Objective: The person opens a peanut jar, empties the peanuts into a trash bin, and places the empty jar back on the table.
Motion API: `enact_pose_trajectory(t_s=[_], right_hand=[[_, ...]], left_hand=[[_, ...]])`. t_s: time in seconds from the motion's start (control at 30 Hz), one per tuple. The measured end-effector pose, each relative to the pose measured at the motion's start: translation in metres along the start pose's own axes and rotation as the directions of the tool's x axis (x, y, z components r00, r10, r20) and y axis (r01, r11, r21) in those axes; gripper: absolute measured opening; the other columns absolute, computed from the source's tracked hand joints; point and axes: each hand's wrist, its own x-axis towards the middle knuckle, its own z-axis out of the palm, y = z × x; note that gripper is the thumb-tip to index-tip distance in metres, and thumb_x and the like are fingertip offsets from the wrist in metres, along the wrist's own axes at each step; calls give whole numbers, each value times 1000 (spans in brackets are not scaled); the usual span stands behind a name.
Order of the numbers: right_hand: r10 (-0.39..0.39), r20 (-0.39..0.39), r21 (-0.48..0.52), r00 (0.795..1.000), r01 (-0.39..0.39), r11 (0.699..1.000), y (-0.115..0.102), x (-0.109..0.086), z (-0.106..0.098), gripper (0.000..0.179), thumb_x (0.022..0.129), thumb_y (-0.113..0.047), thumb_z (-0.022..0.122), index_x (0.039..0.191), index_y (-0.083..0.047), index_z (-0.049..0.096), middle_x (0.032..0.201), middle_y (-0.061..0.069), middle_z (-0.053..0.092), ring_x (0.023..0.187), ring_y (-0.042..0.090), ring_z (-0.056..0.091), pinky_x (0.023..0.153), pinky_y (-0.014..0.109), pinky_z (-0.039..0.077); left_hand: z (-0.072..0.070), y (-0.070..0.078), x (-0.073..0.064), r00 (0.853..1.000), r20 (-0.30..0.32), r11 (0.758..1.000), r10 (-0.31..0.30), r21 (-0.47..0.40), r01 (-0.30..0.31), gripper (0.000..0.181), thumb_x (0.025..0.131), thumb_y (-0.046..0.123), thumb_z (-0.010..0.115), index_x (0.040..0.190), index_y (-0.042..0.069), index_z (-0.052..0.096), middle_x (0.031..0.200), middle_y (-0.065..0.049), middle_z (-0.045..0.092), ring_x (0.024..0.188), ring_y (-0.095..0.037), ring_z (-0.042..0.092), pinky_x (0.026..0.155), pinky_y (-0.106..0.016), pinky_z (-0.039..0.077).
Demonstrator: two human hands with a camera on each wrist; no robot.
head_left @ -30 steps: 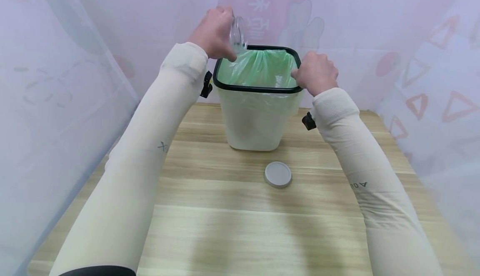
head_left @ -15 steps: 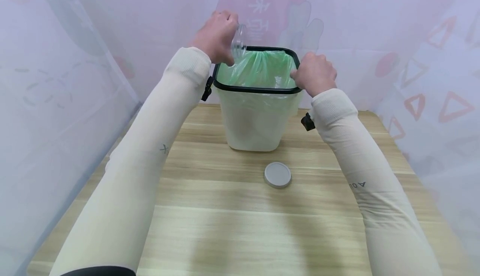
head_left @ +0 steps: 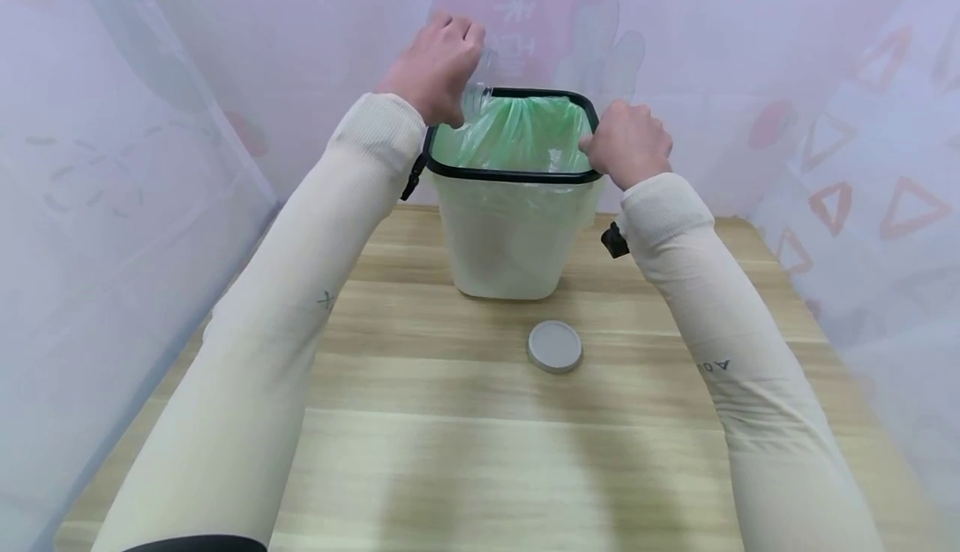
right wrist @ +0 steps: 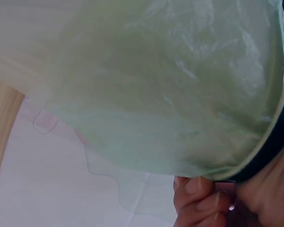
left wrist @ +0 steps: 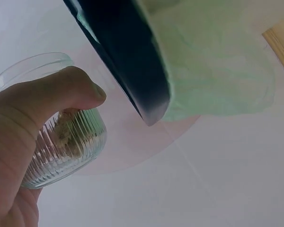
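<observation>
In the head view my left hand [head_left: 438,68] grips a clear glass jar [head_left: 476,102] tipped over the left rim of a white trash can [head_left: 510,243]. The left wrist view shows the thumb across the jar's ribbed side, and a brownish clump [left wrist: 68,133] inside the glass. A green plastic bag [head_left: 525,133] lines the can and is folded over its black rim [head_left: 517,176]. My right hand [head_left: 632,143] holds the rim at the right side. Its curled fingers [right wrist: 199,198] show below the rim in the right wrist view.
A round grey lid [head_left: 555,345] lies flat on the wooden table [head_left: 465,460] in front of the can. Printed pale curtains [head_left: 697,52] enclose the back and both sides.
My left hand has shifted slightly to the right, and the jar's mouth has tipped lower toward the can. The right hand still holds the rim, and the lid has not moved.
</observation>
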Motion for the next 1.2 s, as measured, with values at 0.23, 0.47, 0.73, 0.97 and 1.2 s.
enact_pose_trajectory(t_s=[0.23, 0.47, 0.73, 0.97, 1.2], right_hand=[[4, 12, -2, 1000, -4, 1000, 0, 0, -1, 41, 106, -48, 54, 105, -7, 59, 115, 18, 63, 92, 33, 57, 68, 42, 49], [3, 14, -5, 1000, -3, 1000, -1, -2, -1, 45, 106, -48, 53, 115, -5, 60, 119, 19, 63, 94, 34, 58, 71, 43, 50], [10, 11, -4, 1000, -10, 1000, -1, -1, 0, 46, 106, -49, 53, 115, -5, 62, 122, 20, 64, 97, 35, 59, 74, 45, 53], [13, 12, 9, 1000, -13, 1000, -3, -2, 0, 45, 106, -48, 53, 117, -5, 61, 122, 19, 64, 99, 35, 60, 77, 46, 53], [9, 7, 6, 1000, -9, 1000, -3, -2, 1, 43, 106, -46, 53, 115, -5, 61, 119, 18, 65, 98, 35, 60, 76, 45, 52]], left_hand=[[0, 5, -1, 999, -18, 996, 28, 90, -27, 89, 75, 3, 76, 153, -11, 34, 155, -30, 48, 142, -47, 45, 125, -50, 39], [1, 9, -1, 994, -50, 979, 96, 186, -86, 71, 75, -8, 64, 142, -13, 42, 144, -31, 53, 131, -47, 50, 119, -50, 45], [4, 12, -2, 986, -88, 961, 140, 254, -114, 63, 77, -13, 60, 138, -15, 46, 139, -32, 56, 127, -48, 53, 113, -51, 51], [8, 11, -4, 979, -101, 928, 179, 347, -134, 58, 82, -15, 56, 139, -16, 47, 137, -31, 58, 123, -46, 56, 111, -50, 53], [8, 12, -4, 969, -112, 910, 219, 382, -162, 50, 86, -18, 56, 135, -14, 51, 132, -30, 60, 121, -44, 56, 112, -49, 52]])
